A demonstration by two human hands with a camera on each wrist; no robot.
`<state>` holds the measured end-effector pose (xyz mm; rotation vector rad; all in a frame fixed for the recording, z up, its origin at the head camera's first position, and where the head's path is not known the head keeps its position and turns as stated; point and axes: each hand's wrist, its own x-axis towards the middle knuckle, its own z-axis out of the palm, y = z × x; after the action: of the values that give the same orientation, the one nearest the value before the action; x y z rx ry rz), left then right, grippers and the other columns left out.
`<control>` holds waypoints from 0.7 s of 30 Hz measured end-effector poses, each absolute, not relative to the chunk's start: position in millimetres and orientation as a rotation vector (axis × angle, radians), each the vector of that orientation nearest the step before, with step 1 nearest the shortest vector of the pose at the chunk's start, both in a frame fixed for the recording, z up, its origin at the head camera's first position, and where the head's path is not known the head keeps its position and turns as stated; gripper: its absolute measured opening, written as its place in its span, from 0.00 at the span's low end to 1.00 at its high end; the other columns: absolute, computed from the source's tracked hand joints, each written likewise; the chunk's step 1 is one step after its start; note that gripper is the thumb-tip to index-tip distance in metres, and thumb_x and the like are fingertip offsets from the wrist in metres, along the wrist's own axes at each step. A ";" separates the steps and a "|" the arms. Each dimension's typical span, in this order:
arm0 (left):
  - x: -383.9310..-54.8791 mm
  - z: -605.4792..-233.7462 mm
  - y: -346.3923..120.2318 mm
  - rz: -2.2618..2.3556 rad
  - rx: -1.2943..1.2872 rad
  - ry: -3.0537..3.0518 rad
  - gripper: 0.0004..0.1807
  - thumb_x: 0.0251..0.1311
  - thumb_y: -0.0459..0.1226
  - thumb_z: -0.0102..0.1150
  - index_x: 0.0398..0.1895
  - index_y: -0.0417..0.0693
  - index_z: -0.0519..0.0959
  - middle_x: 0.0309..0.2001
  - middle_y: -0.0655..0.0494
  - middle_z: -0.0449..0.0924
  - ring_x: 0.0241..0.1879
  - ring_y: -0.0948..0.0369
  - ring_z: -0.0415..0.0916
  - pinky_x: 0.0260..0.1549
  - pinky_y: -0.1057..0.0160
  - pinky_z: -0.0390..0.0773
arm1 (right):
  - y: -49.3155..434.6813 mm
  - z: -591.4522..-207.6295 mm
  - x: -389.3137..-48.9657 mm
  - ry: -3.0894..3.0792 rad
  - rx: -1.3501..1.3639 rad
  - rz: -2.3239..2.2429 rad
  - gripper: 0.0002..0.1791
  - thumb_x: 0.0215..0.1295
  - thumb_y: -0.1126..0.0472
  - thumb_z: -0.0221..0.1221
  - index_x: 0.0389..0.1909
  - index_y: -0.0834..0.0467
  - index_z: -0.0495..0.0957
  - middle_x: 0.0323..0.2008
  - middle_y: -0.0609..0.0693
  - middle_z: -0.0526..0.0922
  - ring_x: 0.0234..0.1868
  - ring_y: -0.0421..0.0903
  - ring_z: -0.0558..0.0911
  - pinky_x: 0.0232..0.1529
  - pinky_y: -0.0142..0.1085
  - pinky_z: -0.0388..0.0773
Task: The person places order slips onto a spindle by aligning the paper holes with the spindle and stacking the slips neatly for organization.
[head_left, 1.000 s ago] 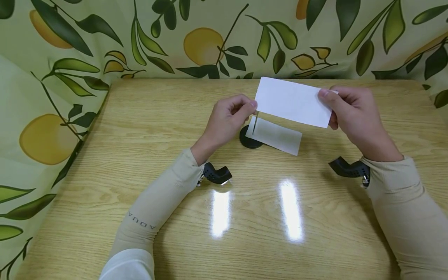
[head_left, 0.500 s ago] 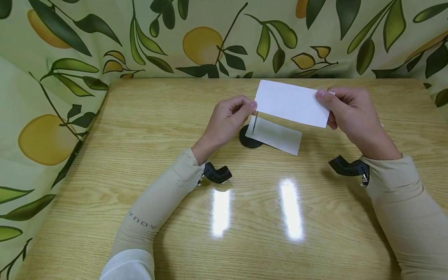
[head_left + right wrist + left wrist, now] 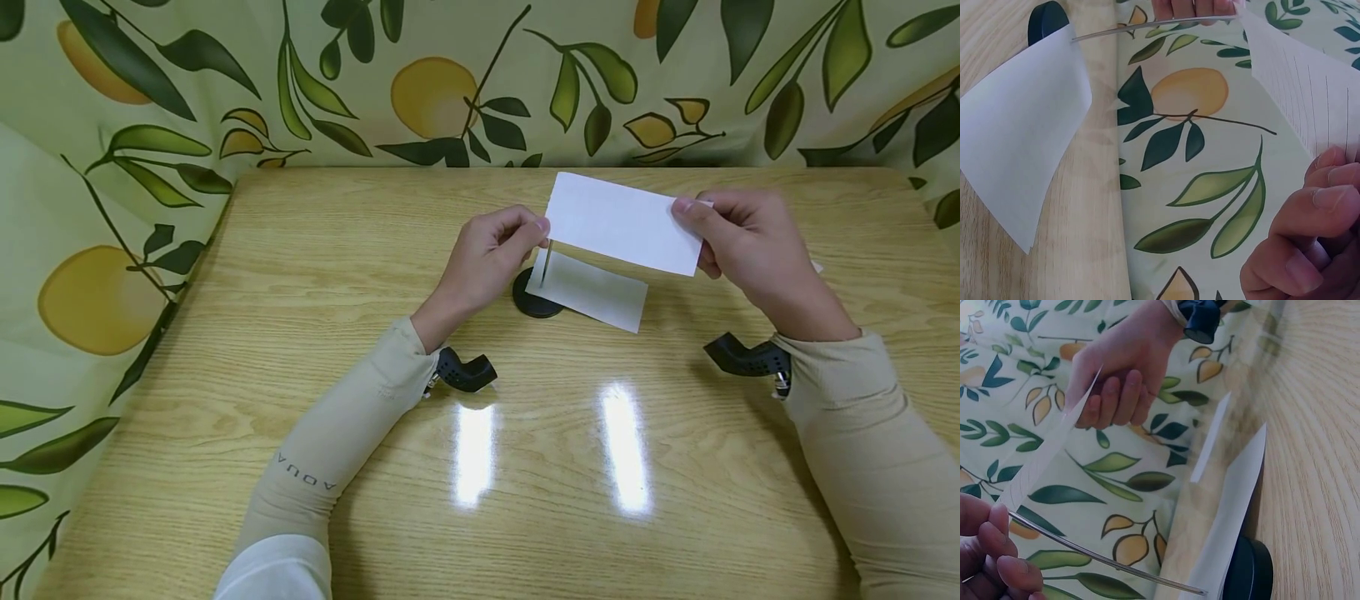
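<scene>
Between both hands a white paper slip (image 3: pixel 615 225) is held up above the wooden table. My left hand (image 3: pixel 491 258) pinches its left edge at the upper end of a thin metal rod (image 3: pixel 1104 557). My right hand (image 3: pixel 761 242) grips the right end, thumb on top. The right wrist view shows ruled lines (image 3: pixel 1329 94) on the underside. That rod rises from a black round base (image 3: pixel 527 302), like a bill spike. A second paper slip (image 3: pixel 603 298) sits low on the rod, over part of the base. Whether the rod's tip pierces the held slip is hidden by my fingers.
Behind the right wrist a white corner of paper (image 3: pixel 817 267) shows on the table; the left wrist view shows it as a white strip (image 3: pixel 1211 439). Patterned cloth (image 3: pixel 330 83) hangs along the table's back and left edges.
My right hand has shifted slightly left with its end of the slip, whose top edge sits a little lower. My left hand, the spike and the lower slip stay nearly still.
</scene>
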<state>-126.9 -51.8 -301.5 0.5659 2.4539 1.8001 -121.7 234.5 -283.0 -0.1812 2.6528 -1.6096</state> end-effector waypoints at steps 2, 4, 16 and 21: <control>-127.0 -301.6 -51.7 1.798 0.571 2.455 0.15 0.70 0.42 0.50 0.30 0.45 0.80 0.22 0.50 0.71 0.24 0.58 0.64 0.24 0.68 0.62 | 234.6 -283.3 -121.9 2.647 -0.182 -1.609 0.21 0.70 0.48 0.54 0.35 0.63 0.79 0.14 0.45 0.69 0.17 0.46 0.66 0.18 0.39 0.61; -126.9 -301.7 -51.8 1.797 0.572 2.456 0.15 0.70 0.42 0.50 0.30 0.45 0.81 0.22 0.49 0.70 0.23 0.57 0.64 0.24 0.67 0.61 | 234.4 -283.6 -122.0 2.638 -0.192 -1.615 0.21 0.70 0.48 0.54 0.33 0.64 0.79 0.13 0.46 0.69 0.16 0.46 0.66 0.18 0.40 0.61; -127.1 -301.8 -52.8 1.777 0.600 2.473 0.16 0.71 0.42 0.50 0.31 0.41 0.80 0.24 0.45 0.71 0.24 0.58 0.64 0.24 0.67 0.61 | 234.3 -283.9 -122.7 2.640 -0.200 -1.573 0.22 0.70 0.48 0.54 0.33 0.64 0.79 0.12 0.46 0.67 0.17 0.47 0.65 0.18 0.40 0.61; -127.0 -301.3 -52.6 1.773 0.607 2.475 0.15 0.71 0.41 0.50 0.30 0.43 0.80 0.23 0.50 0.71 0.25 0.58 0.64 0.24 0.68 0.61 | 235.0 -285.2 -123.7 2.635 -0.202 -1.568 0.23 0.70 0.47 0.54 0.31 0.65 0.78 0.12 0.46 0.67 0.17 0.47 0.65 0.18 0.40 0.60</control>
<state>-127.0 -52.6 -301.3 0.6069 2.4754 1.7733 -123.7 235.0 -285.2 -0.2019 2.6348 -1.5680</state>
